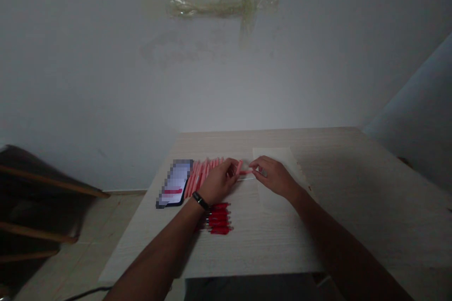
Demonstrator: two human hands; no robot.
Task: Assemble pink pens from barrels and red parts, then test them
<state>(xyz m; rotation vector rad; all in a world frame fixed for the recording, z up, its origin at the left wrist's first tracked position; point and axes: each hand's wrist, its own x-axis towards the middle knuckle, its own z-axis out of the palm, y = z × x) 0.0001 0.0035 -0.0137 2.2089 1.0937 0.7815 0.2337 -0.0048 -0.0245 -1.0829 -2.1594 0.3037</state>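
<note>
My left hand, with a dark band at the wrist, has its fingers closed on a pink pen-like tube that stands tilted up. My right hand pinches the end of a thin reddish-pink piece, which reaches across toward the left fingers. Whether the two pieces touch I cannot tell. Just below them a thin white stick lies on the table. Beside and partly behind my left hand runs a row of several pink pens. Several red pens lie stacked nearer me, partly covered by my left wrist.
A phone lies left of the pink pens. Under my right hand is a pale sheet of paper. The pale wooden table meets a grey wall. Dark furniture with wooden bars stands at the left.
</note>
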